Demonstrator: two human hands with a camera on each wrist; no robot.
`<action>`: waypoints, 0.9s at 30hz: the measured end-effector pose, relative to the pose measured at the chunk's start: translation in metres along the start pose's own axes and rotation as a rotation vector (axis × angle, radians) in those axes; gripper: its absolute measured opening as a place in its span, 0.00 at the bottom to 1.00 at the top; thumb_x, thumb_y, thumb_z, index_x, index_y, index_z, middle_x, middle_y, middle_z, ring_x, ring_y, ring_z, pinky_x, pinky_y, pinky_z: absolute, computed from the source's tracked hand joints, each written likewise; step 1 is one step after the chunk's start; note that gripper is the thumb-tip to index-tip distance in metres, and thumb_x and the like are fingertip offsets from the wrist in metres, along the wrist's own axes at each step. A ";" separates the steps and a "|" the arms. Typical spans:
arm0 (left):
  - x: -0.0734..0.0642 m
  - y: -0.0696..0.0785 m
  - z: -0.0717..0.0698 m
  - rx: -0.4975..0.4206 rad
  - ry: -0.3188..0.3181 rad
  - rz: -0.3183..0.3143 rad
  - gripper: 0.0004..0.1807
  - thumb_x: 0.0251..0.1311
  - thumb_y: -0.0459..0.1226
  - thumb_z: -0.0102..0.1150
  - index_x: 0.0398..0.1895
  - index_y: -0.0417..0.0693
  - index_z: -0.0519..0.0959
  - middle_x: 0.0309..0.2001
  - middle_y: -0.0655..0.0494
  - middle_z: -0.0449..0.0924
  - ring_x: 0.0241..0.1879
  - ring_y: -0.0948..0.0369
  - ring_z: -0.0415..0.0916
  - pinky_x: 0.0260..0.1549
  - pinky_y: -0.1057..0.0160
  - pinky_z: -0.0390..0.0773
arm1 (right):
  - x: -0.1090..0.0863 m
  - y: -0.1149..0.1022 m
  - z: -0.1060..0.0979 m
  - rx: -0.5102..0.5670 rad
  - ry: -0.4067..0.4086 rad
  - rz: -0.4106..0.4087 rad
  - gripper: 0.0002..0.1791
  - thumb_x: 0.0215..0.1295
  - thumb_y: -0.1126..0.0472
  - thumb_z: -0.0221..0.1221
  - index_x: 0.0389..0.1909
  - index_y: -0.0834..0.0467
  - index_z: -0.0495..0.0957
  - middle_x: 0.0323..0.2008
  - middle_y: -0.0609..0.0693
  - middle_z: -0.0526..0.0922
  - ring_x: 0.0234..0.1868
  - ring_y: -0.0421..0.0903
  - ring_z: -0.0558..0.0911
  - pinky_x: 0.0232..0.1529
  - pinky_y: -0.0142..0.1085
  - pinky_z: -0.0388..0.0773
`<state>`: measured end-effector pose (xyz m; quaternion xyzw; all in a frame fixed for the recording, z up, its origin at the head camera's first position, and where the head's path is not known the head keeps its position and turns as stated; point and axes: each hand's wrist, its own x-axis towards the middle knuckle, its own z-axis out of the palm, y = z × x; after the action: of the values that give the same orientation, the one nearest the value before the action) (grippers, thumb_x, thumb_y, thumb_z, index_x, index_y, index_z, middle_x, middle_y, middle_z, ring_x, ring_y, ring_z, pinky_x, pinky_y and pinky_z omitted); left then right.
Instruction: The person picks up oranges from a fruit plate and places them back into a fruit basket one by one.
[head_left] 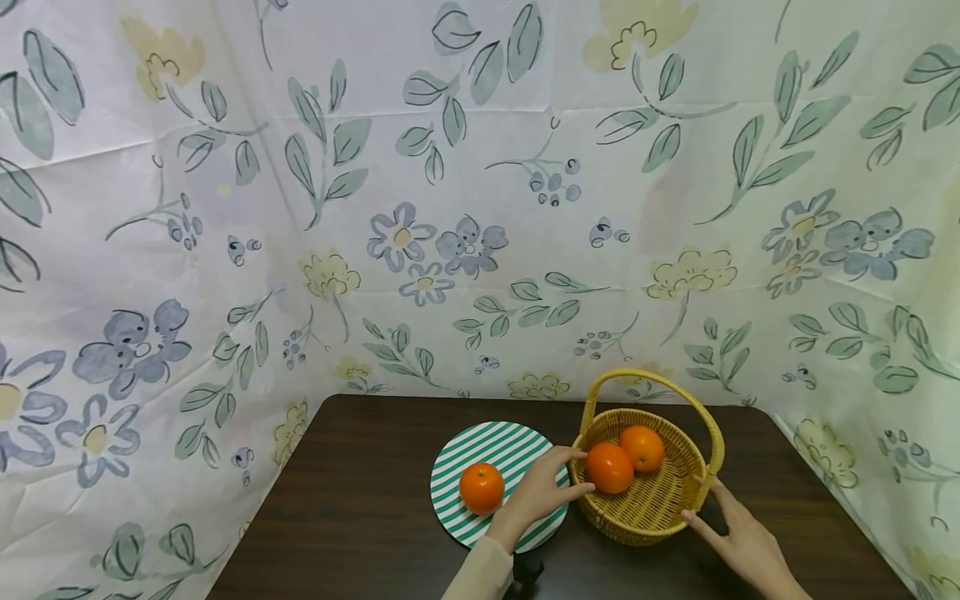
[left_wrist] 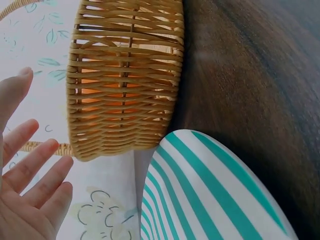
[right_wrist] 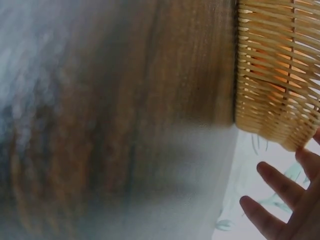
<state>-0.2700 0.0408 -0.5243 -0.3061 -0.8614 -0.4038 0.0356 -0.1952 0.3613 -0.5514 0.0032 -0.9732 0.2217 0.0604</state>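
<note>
basket (head_left: 633,535) between left hand (head_left: 542,487) and right hand (head_left: 742,537); both spread wide; left at its left rim; right at its right side

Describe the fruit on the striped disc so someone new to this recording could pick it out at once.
On the dark table, left of the yellow wicker basket in the head view, lies a round green-and-white striped disc. The orange fruit sits on that disc. Unlike the other two fruits, inside the basket, it is alone.
</note>
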 end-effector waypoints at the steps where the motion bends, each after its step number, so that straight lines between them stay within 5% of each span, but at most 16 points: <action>1: -0.001 0.000 -0.001 -0.006 0.000 0.001 0.27 0.57 0.56 0.57 0.59 0.60 0.71 0.59 0.66 0.70 0.58 0.63 0.68 0.52 0.58 0.74 | 0.000 0.001 0.000 0.001 0.010 -0.009 0.44 0.63 0.36 0.50 0.72 0.54 0.47 0.63 0.72 0.60 0.54 0.74 0.67 0.32 0.60 0.72; 6: -0.006 0.002 -0.006 -0.018 0.000 0.013 0.30 0.56 0.61 0.52 0.59 0.60 0.71 0.59 0.68 0.69 0.58 0.65 0.68 0.53 0.59 0.73 | 0.003 0.001 0.002 -0.005 0.053 -0.042 0.40 0.62 0.38 0.52 0.71 0.48 0.52 0.63 0.70 0.61 0.54 0.73 0.67 0.32 0.62 0.71; 27: -0.025 0.008 -0.021 0.026 0.029 0.060 0.27 0.56 0.61 0.53 0.59 0.70 0.69 0.61 0.62 0.70 0.60 0.64 0.67 0.54 0.59 0.73 | -0.001 0.000 0.003 0.025 0.046 -0.021 0.41 0.63 0.39 0.52 0.71 0.53 0.51 0.62 0.73 0.60 0.52 0.75 0.69 0.29 0.60 0.73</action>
<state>-0.2489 0.0175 -0.5124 -0.3254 -0.8564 -0.3957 0.0642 -0.1948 0.3600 -0.5537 0.0091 -0.9686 0.2333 0.0851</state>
